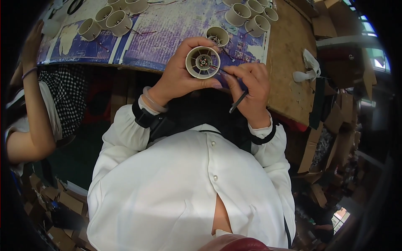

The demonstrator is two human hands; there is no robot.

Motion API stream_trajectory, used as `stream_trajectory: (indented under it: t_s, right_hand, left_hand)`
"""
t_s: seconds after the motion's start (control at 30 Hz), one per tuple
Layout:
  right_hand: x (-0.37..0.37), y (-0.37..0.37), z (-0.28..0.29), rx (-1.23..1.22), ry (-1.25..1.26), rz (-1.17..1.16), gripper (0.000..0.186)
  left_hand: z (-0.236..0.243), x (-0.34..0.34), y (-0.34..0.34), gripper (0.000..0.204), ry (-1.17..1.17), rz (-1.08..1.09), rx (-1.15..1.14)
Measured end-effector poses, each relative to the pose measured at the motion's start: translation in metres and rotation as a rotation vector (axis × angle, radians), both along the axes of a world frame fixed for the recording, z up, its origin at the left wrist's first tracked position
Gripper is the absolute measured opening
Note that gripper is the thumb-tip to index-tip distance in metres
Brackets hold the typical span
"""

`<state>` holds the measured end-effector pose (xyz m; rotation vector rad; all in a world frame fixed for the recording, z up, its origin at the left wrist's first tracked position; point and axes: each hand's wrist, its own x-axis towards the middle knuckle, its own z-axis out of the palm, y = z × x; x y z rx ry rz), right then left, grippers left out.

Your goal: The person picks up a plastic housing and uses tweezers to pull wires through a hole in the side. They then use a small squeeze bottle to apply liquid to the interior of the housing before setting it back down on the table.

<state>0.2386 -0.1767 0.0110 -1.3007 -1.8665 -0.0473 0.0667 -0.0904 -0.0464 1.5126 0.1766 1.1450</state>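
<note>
Right now the cream round housing [204, 62] sits at twelve o'clock, beyond the white shirt [167, 175], with the left hand [178, 69] curled round its wall, while the right hand [254, 83], near four o'clock from it, pinches a slim dark tool [238, 102], its tip by the rim, contact too fine to tell. Just beyond, at one o'clock, stands another cream cup [217, 37], and farther out similar cups [119, 28] crowd the purple-topped table [146, 44] at ten, a co-worker's arm [38, 104] near nine.

The right fingers [242, 72] hide part of a dark tool [238, 102]; bits [204, 62] inside the held cup [192, 62] (tiny ones) are too small to name.
</note>
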Motion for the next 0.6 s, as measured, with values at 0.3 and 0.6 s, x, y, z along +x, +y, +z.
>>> stream_trajectory:
  t_s: [0.3,0.6]
  right_hand:
    - [-0.006,0.001,0.003,0.011,-0.019,0.024,0.017]
    - [-0.008,-0.002,0.006,-0.013,-0.217,0.080,0.028]
  left_hand:
    - [-0.002,0.001,-0.001,0.085,-0.039,-0.151,-0.298]
    - [-0.003,0.001,0.001,0.076,-0.020,-0.166,-0.324]
